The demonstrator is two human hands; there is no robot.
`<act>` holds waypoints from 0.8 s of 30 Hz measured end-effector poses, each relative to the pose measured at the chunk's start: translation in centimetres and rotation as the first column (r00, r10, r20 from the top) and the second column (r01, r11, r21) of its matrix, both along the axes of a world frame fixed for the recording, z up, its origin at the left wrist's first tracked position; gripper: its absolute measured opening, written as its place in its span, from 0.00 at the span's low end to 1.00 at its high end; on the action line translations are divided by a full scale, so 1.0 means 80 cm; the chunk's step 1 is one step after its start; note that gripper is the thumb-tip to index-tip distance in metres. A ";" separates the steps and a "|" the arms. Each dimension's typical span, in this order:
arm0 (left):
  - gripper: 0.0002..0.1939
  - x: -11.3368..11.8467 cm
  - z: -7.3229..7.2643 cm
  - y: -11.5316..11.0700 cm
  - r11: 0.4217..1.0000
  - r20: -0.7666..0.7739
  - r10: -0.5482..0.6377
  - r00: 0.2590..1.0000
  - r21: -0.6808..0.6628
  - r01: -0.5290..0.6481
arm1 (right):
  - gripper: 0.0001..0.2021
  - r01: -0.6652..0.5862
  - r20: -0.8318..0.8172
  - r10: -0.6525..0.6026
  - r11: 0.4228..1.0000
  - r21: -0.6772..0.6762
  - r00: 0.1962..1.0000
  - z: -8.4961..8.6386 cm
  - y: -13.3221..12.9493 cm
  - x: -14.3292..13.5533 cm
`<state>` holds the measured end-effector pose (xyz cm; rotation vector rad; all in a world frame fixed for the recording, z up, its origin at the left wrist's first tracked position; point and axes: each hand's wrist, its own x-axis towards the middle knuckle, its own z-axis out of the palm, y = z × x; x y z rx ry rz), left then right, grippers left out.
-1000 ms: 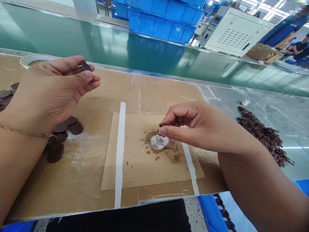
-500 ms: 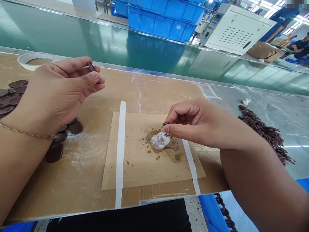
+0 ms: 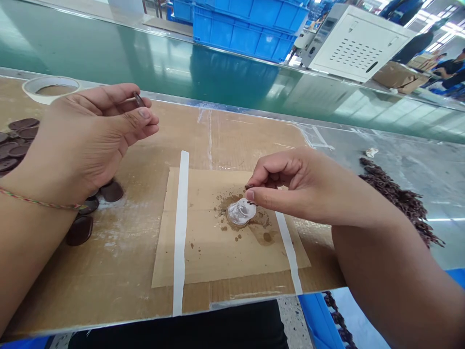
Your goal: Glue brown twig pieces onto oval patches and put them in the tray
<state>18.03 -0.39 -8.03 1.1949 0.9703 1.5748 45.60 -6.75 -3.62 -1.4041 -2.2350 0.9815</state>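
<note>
My left hand (image 3: 112, 116) is raised at the left, closed on a small dark brown disc (image 3: 138, 99) seen nearly edge-on between thumb and fingers. Pinched between thumb and forefinger of my right hand (image 3: 279, 182) is a small dark brown piece (image 3: 249, 187); its shape is mostly hidden. Just below those fingertips sits a small round clear dish (image 3: 240, 213) with whitish content. The dish stands on a cardboard sheet (image 3: 210, 252) spotted with brown stains. Flat dark brown discs (image 3: 80, 230) lie by my left wrist, and more discs (image 3: 23, 135) are heaped at the far left.
White tape strips (image 3: 180, 232) hold the cardboard. A tape roll (image 3: 51, 88) lies behind my left hand. A pile of thin dark brown pieces (image 3: 397, 201) is at the right. Beyond the table edge run a green belt (image 3: 145, 63), blue crates (image 3: 243, 31) and a pale metal cabinet (image 3: 358, 46).
Both hands stay almost still with their pieces held. The right fingertips have shifted very slightly over the dish, and the view has moved a touch.
</note>
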 end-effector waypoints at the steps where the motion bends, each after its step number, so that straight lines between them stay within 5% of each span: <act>1: 0.14 -0.001 -0.001 0.001 1.000 -0.002 -0.005 1.000 0.005 0.005 | 0.04 -0.002 0.004 0.002 1.000 -0.001 1.000 0.000 0.000 -0.001; 7: 0.14 0.001 0.002 0.000 0.999 0.009 0.028 1.000 -0.023 -0.028 | 0.05 0.086 -0.080 -0.083 0.995 0.044 0.993 0.007 -0.005 0.004; 12: 0.15 0.014 0.012 -0.015 0.999 -0.057 -0.046 0.997 -0.031 0.045 | 0.06 0.161 -0.379 -0.153 0.987 -0.010 0.913 0.009 0.008 0.023; 16: 0.16 0.031 0.013 -0.036 0.987 -0.103 -0.105 0.989 -0.129 0.091 | 0.07 0.298 -0.355 -0.254 0.952 0.072 0.899 0.002 0.021 0.030; 20: 0.19 0.047 0.005 -0.057 0.931 -0.027 -0.308 0.951 -0.212 0.296 | 0.06 0.145 -0.629 -0.159 0.987 -0.073 0.761 -0.003 0.017 0.017; 24: 0.19 0.059 0.004 -0.070 0.854 0.046 -0.463 0.885 -0.244 0.460 | 0.07 0.064 -0.691 -0.132 0.990 -0.123 0.711 -0.009 0.006 -0.001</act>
